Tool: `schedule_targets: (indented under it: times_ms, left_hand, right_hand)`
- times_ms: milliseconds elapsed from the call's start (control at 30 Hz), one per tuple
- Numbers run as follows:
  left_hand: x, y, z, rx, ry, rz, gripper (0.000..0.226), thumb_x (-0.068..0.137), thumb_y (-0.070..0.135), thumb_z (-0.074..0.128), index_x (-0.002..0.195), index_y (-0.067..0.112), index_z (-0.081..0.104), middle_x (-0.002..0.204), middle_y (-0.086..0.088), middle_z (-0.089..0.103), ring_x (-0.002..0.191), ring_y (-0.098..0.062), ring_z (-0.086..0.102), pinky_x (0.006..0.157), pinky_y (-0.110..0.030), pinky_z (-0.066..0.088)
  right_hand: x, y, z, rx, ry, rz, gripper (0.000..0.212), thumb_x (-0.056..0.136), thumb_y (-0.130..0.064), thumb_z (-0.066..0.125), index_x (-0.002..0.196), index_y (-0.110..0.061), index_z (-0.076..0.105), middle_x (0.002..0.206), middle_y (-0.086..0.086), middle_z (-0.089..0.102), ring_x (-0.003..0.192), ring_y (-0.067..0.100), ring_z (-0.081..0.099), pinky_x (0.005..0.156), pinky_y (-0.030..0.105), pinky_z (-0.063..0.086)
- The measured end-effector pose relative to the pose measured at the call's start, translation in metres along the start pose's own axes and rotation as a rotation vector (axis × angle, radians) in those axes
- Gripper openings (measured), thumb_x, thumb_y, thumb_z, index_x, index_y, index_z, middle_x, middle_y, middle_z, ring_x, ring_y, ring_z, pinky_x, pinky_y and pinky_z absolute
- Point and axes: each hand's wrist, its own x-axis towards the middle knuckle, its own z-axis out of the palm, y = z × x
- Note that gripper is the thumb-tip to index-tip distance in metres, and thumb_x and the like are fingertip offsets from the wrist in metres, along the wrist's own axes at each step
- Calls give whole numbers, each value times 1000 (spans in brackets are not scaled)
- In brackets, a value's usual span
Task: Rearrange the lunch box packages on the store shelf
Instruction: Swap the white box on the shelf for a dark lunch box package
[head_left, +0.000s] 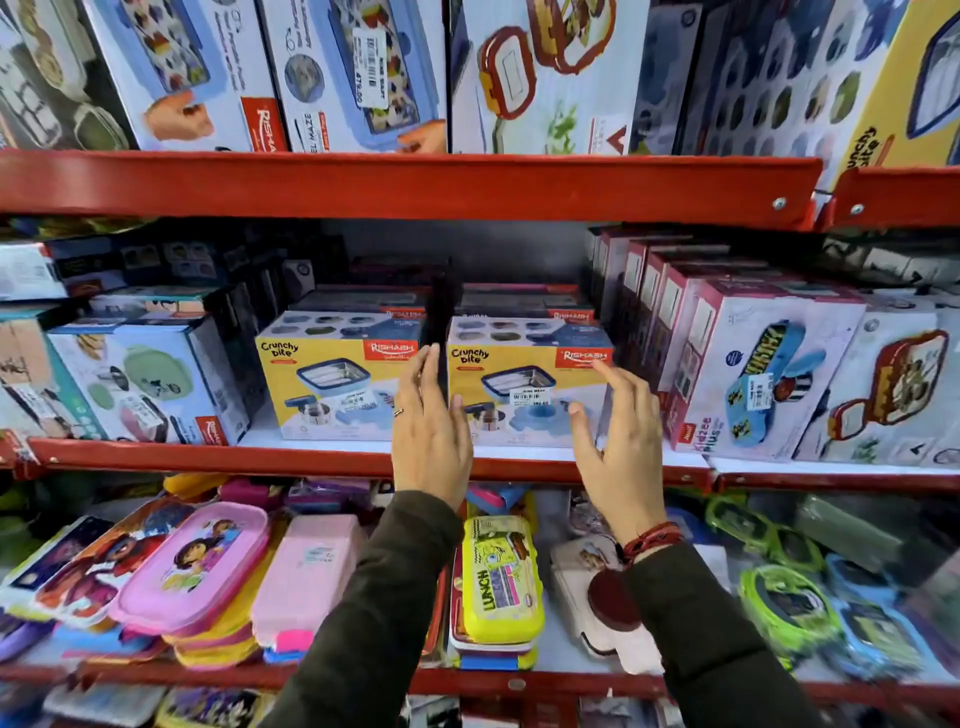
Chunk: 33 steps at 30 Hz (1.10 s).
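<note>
Two yellow "Crunchy bite" lunch box packages stand side by side on the middle red shelf (208, 457): the left package (332, 384) and the right package (524, 379). My left hand (428, 431) is raised in front of the gap between them, fingers spread, holding nothing. My right hand (618, 441) hovers at the right package's right front corner, fingers apart, holding nothing. Whether either hand touches the box I cannot tell.
A row of "Kidzee Plus" boxes (753, 379) stands right of the yellow packages, and a green-lunch-box package (145, 384) to their left. More boxes fill the top shelf (415, 182). Loose plastic lunch boxes, including a yellow "LUNCH" box (498, 577), lie below.
</note>
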Motion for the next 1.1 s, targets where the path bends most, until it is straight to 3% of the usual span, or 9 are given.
schedule_targets:
  times_ms: [100, 267, 400, 500, 567, 733, 833, 933, 1100]
  left_hand:
    - [-8, -10, 9, -18, -74, -176, 52, 108, 24, 39, 156, 8, 31, 156, -17, 42, 140, -34, 50, 114, -46, 46]
    - [-19, -21, 21, 132, -235, -256, 52, 108, 33, 37, 155, 13, 34, 136, -17, 65, 120, -37, 63, 96, -46, 53]
    - [-18, -22, 23, 141, -252, -278, 51, 108, 36, 37, 156, 19, 32, 130, -15, 69, 112, -36, 68, 93, -46, 57]
    - [-16, -19, 22, 20, -199, -317, 50, 108, 37, 40, 156, 24, 34, 135, -14, 59, 107, -33, 67, 91, -44, 57]
    - [-13, -19, 20, -87, -152, -321, 49, 107, 36, 44, 155, 26, 37, 126, -11, 54, 94, -25, 63, 87, -39, 56]
    - [-3, -12, 13, -363, -100, -331, 48, 104, 34, 51, 151, 25, 46, 113, -3, 46, 96, -5, 55, 99, -26, 48]
    - [3, -5, 9, -459, -80, -347, 44, 102, 34, 56, 146, 25, 53, 115, -5, 53, 91, -2, 57, 90, -19, 52]
    - [7, 0, 4, -541, -19, -330, 33, 101, 34, 60, 131, 22, 61, 108, 5, 65, 82, 6, 62, 71, -9, 50]
    - [10, 9, 0, -723, 11, -401, 27, 95, 47, 51, 110, 27, 61, 103, 16, 67, 90, 7, 63, 79, -18, 52]
  right_hand:
    - [-8, 19, 4, -13, -20, 143, 50, 100, -29, 61, 146, -16, 48, 142, 10, 55, 131, 31, 52, 109, 48, 43]
    - [-16, 41, 13, -130, -242, 327, 50, 102, -34, 58, 146, -12, 50, 145, 14, 59, 138, 37, 50, 115, 52, 32]
    - [-13, 44, 12, 7, -328, 366, 39, 102, -23, 57, 140, -13, 51, 132, 17, 69, 124, 39, 63, 102, 50, 51]
    - [-10, 45, 6, 107, -285, 355, 36, 101, -16, 60, 136, -13, 54, 132, 15, 68, 123, 33, 64, 100, 42, 52]
    - [-6, 48, 1, 155, -264, 358, 36, 99, -18, 64, 135, -15, 57, 127, 11, 71, 119, 27, 66, 99, 36, 51]
    - [-1, 48, -15, 453, -137, 427, 26, 95, -16, 72, 117, -25, 63, 100, -15, 74, 93, -8, 71, 94, 21, 59]
    - [3, 46, -23, 589, -31, 402, 17, 95, -18, 72, 111, -22, 67, 93, -22, 78, 90, -6, 73, 84, 10, 55]
    - [10, 42, -33, 687, 13, 374, 13, 97, -20, 69, 111, -20, 70, 97, -22, 79, 96, -4, 72, 85, 10, 53]
    - [18, 43, -37, 798, -36, 377, 20, 97, -30, 66, 116, -33, 72, 112, -16, 78, 111, -1, 69, 98, 19, 56]
